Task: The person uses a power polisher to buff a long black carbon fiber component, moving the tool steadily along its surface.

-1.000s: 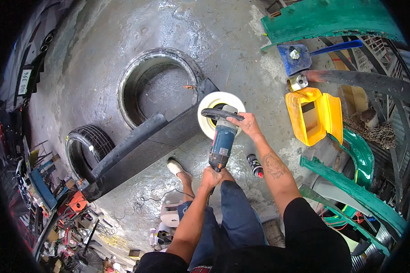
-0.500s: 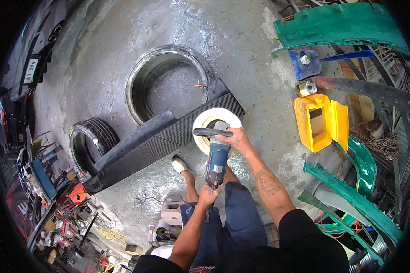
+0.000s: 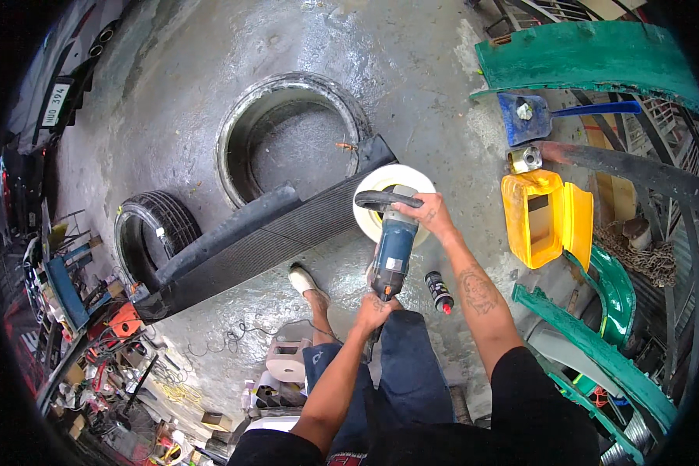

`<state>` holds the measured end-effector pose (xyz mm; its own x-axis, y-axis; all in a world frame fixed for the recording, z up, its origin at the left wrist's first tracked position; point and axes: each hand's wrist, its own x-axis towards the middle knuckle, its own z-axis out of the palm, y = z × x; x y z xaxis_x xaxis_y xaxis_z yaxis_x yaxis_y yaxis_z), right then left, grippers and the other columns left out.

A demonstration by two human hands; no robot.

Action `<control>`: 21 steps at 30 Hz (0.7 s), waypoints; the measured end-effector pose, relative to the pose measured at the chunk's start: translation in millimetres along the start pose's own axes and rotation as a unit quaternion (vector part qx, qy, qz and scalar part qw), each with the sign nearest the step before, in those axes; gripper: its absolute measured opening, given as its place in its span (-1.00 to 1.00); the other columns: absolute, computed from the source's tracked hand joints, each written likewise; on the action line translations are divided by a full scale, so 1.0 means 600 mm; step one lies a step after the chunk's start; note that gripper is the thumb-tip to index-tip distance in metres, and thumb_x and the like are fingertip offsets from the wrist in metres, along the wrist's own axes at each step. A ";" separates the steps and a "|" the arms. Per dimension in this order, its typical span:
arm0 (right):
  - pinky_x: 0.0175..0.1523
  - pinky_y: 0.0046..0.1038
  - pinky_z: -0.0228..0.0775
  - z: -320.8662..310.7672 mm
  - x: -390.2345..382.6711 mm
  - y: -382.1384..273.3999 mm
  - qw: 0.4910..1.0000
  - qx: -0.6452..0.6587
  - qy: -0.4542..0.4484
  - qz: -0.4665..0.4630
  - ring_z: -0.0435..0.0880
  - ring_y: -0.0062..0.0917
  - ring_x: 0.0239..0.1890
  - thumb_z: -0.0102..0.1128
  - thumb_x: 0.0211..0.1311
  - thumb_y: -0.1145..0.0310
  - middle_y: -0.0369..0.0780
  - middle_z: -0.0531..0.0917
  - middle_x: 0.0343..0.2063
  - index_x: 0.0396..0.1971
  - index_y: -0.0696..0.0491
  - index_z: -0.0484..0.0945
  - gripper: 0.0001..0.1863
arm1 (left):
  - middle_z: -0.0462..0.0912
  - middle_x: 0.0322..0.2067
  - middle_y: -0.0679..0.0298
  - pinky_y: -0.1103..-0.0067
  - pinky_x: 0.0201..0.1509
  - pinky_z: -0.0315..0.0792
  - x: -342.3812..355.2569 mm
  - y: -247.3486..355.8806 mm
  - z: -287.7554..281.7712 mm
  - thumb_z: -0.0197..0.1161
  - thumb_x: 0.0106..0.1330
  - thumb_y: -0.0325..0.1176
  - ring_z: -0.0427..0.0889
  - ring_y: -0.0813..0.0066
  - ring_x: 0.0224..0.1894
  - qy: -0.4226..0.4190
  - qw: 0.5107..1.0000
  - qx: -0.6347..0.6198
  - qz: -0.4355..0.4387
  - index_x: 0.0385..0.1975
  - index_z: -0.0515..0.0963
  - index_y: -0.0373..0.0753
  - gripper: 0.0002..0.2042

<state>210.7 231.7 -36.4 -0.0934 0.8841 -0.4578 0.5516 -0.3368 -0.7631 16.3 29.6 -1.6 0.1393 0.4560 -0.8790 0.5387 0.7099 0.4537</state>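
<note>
A blue and grey polisher (image 3: 396,247) with a broad white foam pad (image 3: 367,220) is held in front of me. My left hand (image 3: 375,312) is closed round its rear grip. On the black loop handle above the pad, my right hand (image 3: 429,212) has its fingers wrapped. The pad overlaps the right end of a long black panel (image 3: 272,241) with a fine woven pattern; whether they touch, I cannot tell. Two tyres, a large one (image 3: 233,147) and a smaller one (image 3: 180,225), support the panel. An orange clamp (image 3: 345,145) shows at its far edge.
A black bottle with a red cap (image 3: 439,293) lies on the floor near my right forearm. To the right are a yellow container (image 3: 512,221), a blue dustpan (image 3: 520,128) and green body panels (image 3: 590,58). Clutter and a paper roll (image 3: 287,361) are at lower left; a cable runs there.
Both hands have moved the polisher to the right, toward the panel's right end. The black bottle, hidden before, now shows between the polisher and my right forearm.
</note>
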 end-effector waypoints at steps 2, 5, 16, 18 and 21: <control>-0.42 -0.40 0.42 -0.001 0.004 -0.004 1.000 -0.007 0.000 -0.006 0.52 -0.51 -0.64 0.45 -0.07 -0.02 -0.12 0.58 -0.71 -0.57 0.23 0.64 -0.49 | 0.61 -0.56 -0.14 0.32 -0.33 0.50 0.011 -0.012 0.006 0.22 -0.02 -0.20 0.68 0.10 -0.44 -0.024 0.999 0.011 -0.023 -0.48 0.53 -0.53 -0.62; -0.41 -0.40 0.42 -0.005 0.010 -0.004 1.000 -0.017 0.003 -0.012 0.52 -0.50 -0.64 0.45 -0.06 -0.01 -0.11 0.59 -0.69 -0.56 0.22 0.65 -0.50 | 0.63 -0.53 -0.14 0.31 -0.27 0.51 0.018 -0.018 0.020 0.23 -0.02 -0.21 0.68 0.04 -0.42 0.020 0.999 -0.022 0.016 -0.40 0.53 -0.55 -0.59; -0.39 -0.41 0.43 -0.004 0.016 -0.022 1.000 0.007 0.000 0.004 0.51 -0.54 -0.63 0.45 -0.07 -0.04 -0.10 0.58 -0.70 -0.56 0.22 0.65 -0.48 | 0.53 -0.76 0.08 0.36 -0.47 0.46 0.018 -0.015 0.010 0.24 0.05 -0.18 0.59 0.31 -0.65 0.072 0.995 -0.051 0.052 -0.71 0.49 -0.42 -0.65; -0.40 -0.41 0.42 0.009 0.006 -0.025 1.000 -0.002 -0.007 0.005 0.48 -0.55 -0.64 0.45 -0.07 -0.04 -0.12 0.56 -0.72 -0.58 0.23 0.64 -0.47 | 0.59 -0.62 0.04 0.35 -0.37 0.47 0.003 -0.017 -0.002 0.24 0.02 -0.22 0.62 0.26 -0.53 0.027 0.998 -0.054 0.035 -0.50 0.51 -0.46 -0.67; -0.43 -0.42 0.39 0.040 -0.015 -0.025 1.000 -0.005 -0.016 -0.007 0.43 -0.56 -0.65 0.46 -0.07 -0.04 -0.16 0.52 -0.75 -0.62 0.24 0.61 -0.46 | 0.64 -0.51 0.01 0.35 -0.30 0.49 -0.040 -0.018 -0.014 0.25 0.00 -0.24 0.64 0.25 -0.44 0.001 0.998 -0.068 -0.006 -0.36 0.54 -0.49 -0.64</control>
<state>183.1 220.8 -31.5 -0.1277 0.8777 -0.4620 0.5587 -0.3212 -0.7646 0.0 15.8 15.8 0.1319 0.4469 -0.8848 0.4228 0.7819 0.4580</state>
